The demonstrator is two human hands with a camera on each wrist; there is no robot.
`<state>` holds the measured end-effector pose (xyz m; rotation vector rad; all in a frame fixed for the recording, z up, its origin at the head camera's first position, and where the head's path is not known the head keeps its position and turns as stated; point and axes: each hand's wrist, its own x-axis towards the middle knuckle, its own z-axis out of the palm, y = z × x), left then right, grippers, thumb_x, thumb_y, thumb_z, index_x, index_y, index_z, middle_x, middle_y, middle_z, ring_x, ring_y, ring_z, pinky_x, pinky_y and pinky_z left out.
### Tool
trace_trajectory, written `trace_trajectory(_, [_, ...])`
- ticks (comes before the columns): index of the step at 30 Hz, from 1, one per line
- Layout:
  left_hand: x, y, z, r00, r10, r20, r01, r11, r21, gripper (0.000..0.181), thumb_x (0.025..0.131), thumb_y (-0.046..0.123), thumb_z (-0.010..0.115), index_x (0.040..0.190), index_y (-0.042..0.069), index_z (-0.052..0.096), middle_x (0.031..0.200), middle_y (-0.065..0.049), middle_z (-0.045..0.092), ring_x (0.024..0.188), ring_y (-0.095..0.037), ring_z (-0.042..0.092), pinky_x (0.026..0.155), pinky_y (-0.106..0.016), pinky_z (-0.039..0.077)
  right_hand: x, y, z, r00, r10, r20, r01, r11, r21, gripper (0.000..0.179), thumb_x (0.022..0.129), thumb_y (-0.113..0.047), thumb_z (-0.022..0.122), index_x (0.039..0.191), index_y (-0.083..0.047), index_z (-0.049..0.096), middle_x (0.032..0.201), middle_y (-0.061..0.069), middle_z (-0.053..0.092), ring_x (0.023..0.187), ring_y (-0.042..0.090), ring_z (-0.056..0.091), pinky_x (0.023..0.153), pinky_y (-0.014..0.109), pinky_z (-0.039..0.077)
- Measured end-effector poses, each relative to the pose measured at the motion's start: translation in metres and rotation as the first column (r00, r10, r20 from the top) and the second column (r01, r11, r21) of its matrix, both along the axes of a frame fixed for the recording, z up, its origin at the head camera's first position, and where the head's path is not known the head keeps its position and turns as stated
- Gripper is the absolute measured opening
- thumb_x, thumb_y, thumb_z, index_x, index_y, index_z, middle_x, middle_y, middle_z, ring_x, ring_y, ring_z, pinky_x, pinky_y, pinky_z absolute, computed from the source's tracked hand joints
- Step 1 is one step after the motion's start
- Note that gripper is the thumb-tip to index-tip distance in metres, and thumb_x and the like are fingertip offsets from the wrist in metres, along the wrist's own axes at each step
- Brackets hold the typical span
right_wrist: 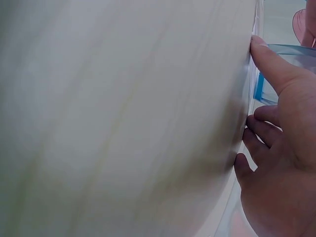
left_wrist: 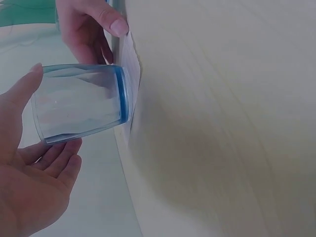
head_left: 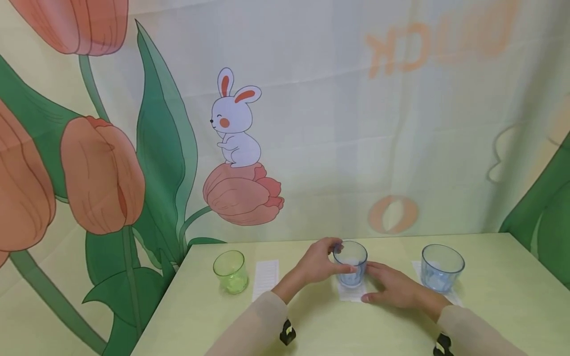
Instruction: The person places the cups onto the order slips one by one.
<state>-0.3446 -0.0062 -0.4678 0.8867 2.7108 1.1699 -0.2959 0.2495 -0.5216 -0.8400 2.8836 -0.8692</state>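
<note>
A clear blue glass [head_left: 357,258] stands upright on a small white paper [head_left: 352,296] near the back of the table. My left hand [head_left: 317,264] grips it near the rim, thumb on one side and fingers on the other, as the left wrist view also shows around the glass [left_wrist: 81,103]. On the glass's right side rests my right hand [head_left: 394,288], its thumb at the paper's edge and its fingers loosely bent. In the right wrist view this hand [right_wrist: 296,138] has its fingertips down at the tabletop, close beside the glass's base.
Over to the left are a green glass [head_left: 230,274] and a white paper strip with printed lines [head_left: 265,278]. Another blue glass [head_left: 441,276] stands on the right, over a white paper. A printed cloth with tulips and a rabbit [head_left: 236,123] hangs behind the table [head_left: 320,331].
</note>
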Motion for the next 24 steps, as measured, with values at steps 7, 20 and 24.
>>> trace_trajectory(7, [-0.0016,0.0012,-0.008,1.0,0.012,0.011,-0.013,1.0,0.007,0.083,0.082,0.049,0.091,0.146,0.006,0.06,0.129,-0.006,0.069,0.122,-0.018,0.065,0.103,-0.033,0.054,-0.0009,-0.0001,-0.002,1.0,0.008,-0.001,-0.008,1.0,0.007,0.094,0.091,-0.052,0.081,0.152,0.01,0.047,0.157,0.03,0.047,0.145,0.053,0.042,0.118,0.068,0.032])
trace_trajectory(20, [0.003,0.0022,-0.0046,0.999,0.024,0.025,-0.023,0.999,-0.033,0.086,0.081,0.049,0.092,0.148,0.007,0.057,0.132,-0.003,0.067,0.124,-0.017,0.064,0.101,-0.029,0.054,-0.0028,0.0015,-0.0029,0.999,0.025,-0.022,-0.024,1.0,0.02,0.095,0.091,-0.054,0.08,0.151,0.012,0.048,0.155,0.031,0.048,0.144,0.054,0.043,0.118,0.068,0.033])
trace_trajectory(24, [0.0028,0.0015,-0.0053,0.999,0.023,0.025,-0.023,0.999,-0.035,0.086,0.081,0.049,0.092,0.148,0.006,0.057,0.133,-0.004,0.067,0.125,-0.017,0.064,0.101,-0.029,0.054,-0.0045,0.0015,-0.0047,0.999,0.026,-0.028,-0.025,0.999,0.028,0.094,0.091,-0.055,0.079,0.15,0.012,0.049,0.154,0.031,0.049,0.144,0.054,0.043,0.117,0.068,0.033])
